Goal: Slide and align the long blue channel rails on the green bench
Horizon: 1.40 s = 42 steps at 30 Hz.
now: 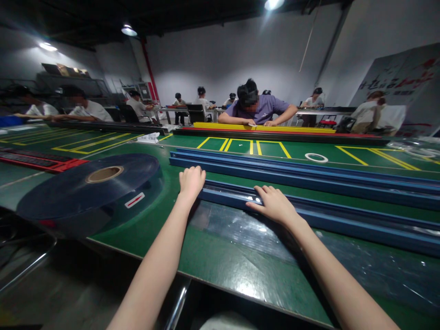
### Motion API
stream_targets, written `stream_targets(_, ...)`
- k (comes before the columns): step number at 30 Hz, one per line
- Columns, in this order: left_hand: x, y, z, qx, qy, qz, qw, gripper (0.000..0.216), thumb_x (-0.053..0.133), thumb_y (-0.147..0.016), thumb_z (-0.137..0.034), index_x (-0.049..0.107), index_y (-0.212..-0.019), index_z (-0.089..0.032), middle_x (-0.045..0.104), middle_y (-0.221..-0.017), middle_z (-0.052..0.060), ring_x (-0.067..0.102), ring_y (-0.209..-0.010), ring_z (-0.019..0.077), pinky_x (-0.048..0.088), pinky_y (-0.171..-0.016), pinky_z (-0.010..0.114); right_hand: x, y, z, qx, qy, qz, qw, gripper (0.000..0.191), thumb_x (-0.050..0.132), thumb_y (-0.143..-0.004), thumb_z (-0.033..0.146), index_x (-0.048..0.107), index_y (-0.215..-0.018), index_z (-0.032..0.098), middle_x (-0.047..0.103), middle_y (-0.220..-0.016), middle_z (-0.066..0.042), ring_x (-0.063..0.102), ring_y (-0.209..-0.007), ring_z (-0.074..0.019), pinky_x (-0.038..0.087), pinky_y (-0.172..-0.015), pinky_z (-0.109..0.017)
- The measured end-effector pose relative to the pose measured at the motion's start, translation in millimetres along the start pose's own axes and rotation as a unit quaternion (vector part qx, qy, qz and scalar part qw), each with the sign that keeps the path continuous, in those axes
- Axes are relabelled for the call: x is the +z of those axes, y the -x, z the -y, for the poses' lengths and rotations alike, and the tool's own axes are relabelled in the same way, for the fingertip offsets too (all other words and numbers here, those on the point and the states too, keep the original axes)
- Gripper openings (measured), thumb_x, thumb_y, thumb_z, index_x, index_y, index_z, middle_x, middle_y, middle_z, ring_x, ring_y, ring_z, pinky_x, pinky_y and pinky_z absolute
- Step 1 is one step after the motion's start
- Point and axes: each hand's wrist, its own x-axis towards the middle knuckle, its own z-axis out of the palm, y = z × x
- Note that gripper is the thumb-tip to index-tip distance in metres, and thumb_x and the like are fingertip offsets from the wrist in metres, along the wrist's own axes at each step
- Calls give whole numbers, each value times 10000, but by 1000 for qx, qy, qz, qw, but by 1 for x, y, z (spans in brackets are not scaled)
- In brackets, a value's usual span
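The left hand (192,182) curls over the nearer blue rail (343,220), grip unclear. The right hand (275,205) rests on it, fingers loosely parted.

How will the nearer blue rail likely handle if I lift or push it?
The nearer blue rail is probably stiff: it runs straight beyond the right hand. Its length, continuing out of frame, may make one-ended lifting awkward. Its flat near side suggests it should slide rather than roll.

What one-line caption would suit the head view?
Left hand at the end of a blue channel, right hand further along it, on a green table near a large roll.
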Motion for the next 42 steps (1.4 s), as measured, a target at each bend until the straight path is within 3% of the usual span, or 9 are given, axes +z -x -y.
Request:
stream_targets(4,7,9,-25,122,42,-66,989,303,340,-912,-311,605,-963,-172,644,-1024,105,529,-1000,236,352,-851,346,1,0,0,0,-11,-1,1000,659,327,-835,633,497,-1223,128,590,-1113,-174,535,-1008,-287,387,-829,-388)
stream_targets(7,15,19,-42,220,63,-60,972,331,328,-927,-352,608,-961,-178,648,-1001,85,533,-969,215,324,-860,343,1,1,-3,-7,-47,-10,999,653,351,-830,629,497,-1235,138,580,-1150,-165,531,-1036,-274,388,-860,-380)
stream_targets(12,26,33,-60,321,69,-41,943,409,306,-935,-423,596,-1049,-159,639,-1037,89,543,-980,217,312,-867,346,-2,6,-20,-27,-144,-36,989,496,346,-885,516,557,-1156,158,574,-1163,-123,535,-1048,-218,404,-887,-322)
stream_targets(18,27,34,-81,359,66,-13,931,424,330,-923,-461,584,-1076,-157,630,-1041,105,561,-973,228,335,-846,345,-8,29,-62,10,-121,-46,992,388,362,-890,413,622,-1035,164,625,-1043,-112,564,-978,-217,421,-857,-316)
stream_targets(23,21,43,-122,422,75,24,903,442,320,-924,-476,557,-1137,-168,620,-1069,95,561,-1005,223,365,-845,334,-13,49,-100,51,-114,-46,991,371,341,-883,389,649,-928,186,669,-948,-81,599,-879,-204,429,-793,-290)
stream_targets(30,25,58,-174,482,95,30,870,744,392,-789,-684,436,-1284,-129,569,-1178,129,531,-1056,260,372,-885,367,-12,64,-117,86,-131,-36,987,390,335,-878,397,657,-918,180,688,-924,-80,621,-833,-205,430,-742,-277)
stream_targets(36,31,58,-180,468,83,27,880,724,420,-747,-717,537,-1136,-118,603,-1056,135,562,-971,262,394,-841,339,-9,68,-119,55,-130,-25,990,458,349,-876,480,642,-1014,157,670,-1028,-100,608,-922,-222,426,-836,-313)
stream_targets(42,32,46,-169,457,77,26,886,758,401,-736,-737,535,-1167,-128,594,-1074,133,561,-983,263,408,-841,336,-2,78,-131,38,-85,-57,994,499,309,-892,491,599,-1112,149,620,-1132,-122,560,-1034,-245,405,-912,-373)
